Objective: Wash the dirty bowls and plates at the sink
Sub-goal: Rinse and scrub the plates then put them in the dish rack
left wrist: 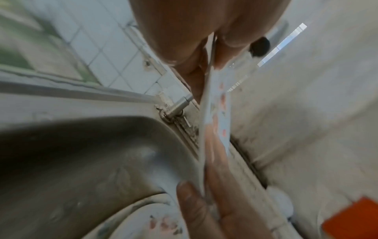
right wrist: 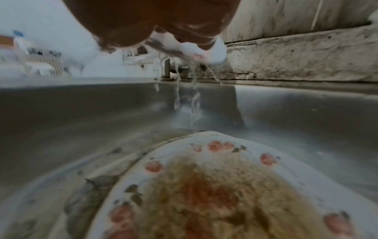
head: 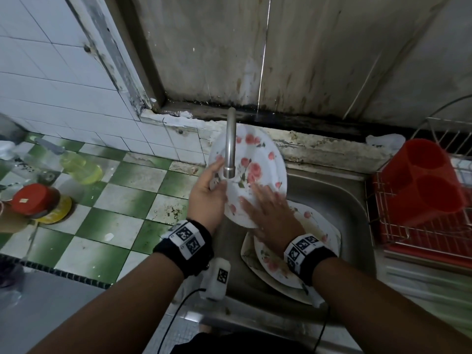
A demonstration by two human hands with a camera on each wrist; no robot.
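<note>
On the checked counter at left stand a red-lidded jar (head: 35,200), its label too small to read, and a bottle (head: 81,166) of yellow liquid. The left hand (head: 207,195) grips the tilted rose plate (head: 258,172) by its rim under the tap (head: 230,146); the right hand (head: 268,208) lies flat on its face, fingers straight. Dirty plates (head: 270,261) lie in the sink (head: 339,200). A red holder (head: 424,180) stands in the rack (head: 419,233).
</note>
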